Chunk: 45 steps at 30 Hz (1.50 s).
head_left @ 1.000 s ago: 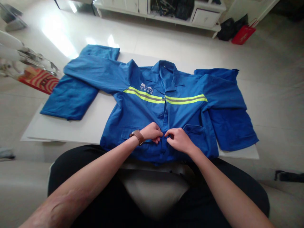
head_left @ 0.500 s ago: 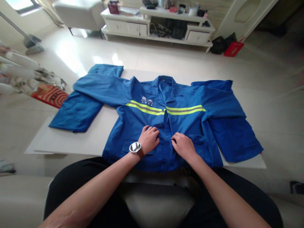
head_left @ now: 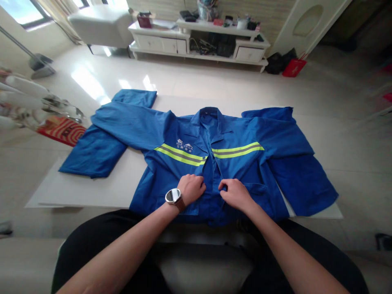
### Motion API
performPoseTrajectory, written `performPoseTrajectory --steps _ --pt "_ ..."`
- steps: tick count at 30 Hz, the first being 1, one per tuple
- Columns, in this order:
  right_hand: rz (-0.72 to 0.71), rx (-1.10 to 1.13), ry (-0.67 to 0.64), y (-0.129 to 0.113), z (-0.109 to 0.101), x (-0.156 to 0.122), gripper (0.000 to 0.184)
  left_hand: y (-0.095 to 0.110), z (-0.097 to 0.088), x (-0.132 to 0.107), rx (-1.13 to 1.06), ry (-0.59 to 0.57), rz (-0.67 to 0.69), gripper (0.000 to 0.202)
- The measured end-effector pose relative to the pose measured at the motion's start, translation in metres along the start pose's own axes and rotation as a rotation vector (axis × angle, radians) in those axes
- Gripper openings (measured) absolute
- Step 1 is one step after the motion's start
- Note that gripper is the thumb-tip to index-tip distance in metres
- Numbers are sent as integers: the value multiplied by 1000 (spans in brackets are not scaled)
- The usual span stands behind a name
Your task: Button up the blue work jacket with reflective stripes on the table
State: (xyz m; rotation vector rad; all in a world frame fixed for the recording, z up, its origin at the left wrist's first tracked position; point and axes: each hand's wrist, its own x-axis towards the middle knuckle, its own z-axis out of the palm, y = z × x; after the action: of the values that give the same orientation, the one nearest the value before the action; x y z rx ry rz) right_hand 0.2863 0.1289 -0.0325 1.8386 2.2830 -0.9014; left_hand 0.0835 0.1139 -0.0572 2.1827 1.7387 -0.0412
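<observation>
Left hand: the left hand (head_left: 192,188), with a round-faced wristwatch on a brown strap (head_left: 173,196), rests on the near part of the blue work jacket (head_left: 245,163). Its fingers are curled tight on the cloth just left of the buttoned front opening (head_left: 213,179).
Right hand: the right hand (head_left: 235,194) is closed to a narrow pinch, thumb against fingers, on the cloth just right of that opening.
Key relation: the opening lies between the two hands, which are about equally near to it. Its long axis runs near to far, from the hem up to the collar (head_left: 210,114).
Jacket: it lies front up and flat on the white rectangular table (head_left: 92,192), hem at the near edge, a yellow-and-grey reflective stripe (head_left: 180,154) across the chest.
Sleeves: the left sleeve (head_left: 101,139) is spread far left, its cuff folded back. The right sleeve is doubled near the table's right edge.
Far: a white low cabinet (head_left: 199,45) and a red bag (head_left: 293,67) are well apart from the table.
</observation>
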Motion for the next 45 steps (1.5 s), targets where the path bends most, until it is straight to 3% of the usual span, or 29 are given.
performPoseTrajectory --steps 3,7,10,15,19,28,35,41,45 --pt "-9 -46 23 -1 1 1 18 1 1 0 -6 0 -12 27" --pt "-112 -165 170 0 3 4 17 1 -1 3 -82 48 -55 13" --pt "-163 -186 223 4 6 11 26 0 -1 5 -168 91 -83 16" --pt "-150 -112 159 9 14 18 51 1 4 9 -220 119 -135 26" --pt "-90 -67 128 8 16 20 59 -2 8 17 -186 89 -129 22" --pt "-94 323 227 15 14 29 56 2 11 35 -235 68 -78 11" --pt "-49 648 209 20 16 31 53 13 17 37 -415 172 -48 11" --pt "-24 729 166 20 20 30 48 7 23 40 -651 185 -58 12" --pt "-52 669 139 15 22 26 46 5 25 38 -732 171 -49 18"
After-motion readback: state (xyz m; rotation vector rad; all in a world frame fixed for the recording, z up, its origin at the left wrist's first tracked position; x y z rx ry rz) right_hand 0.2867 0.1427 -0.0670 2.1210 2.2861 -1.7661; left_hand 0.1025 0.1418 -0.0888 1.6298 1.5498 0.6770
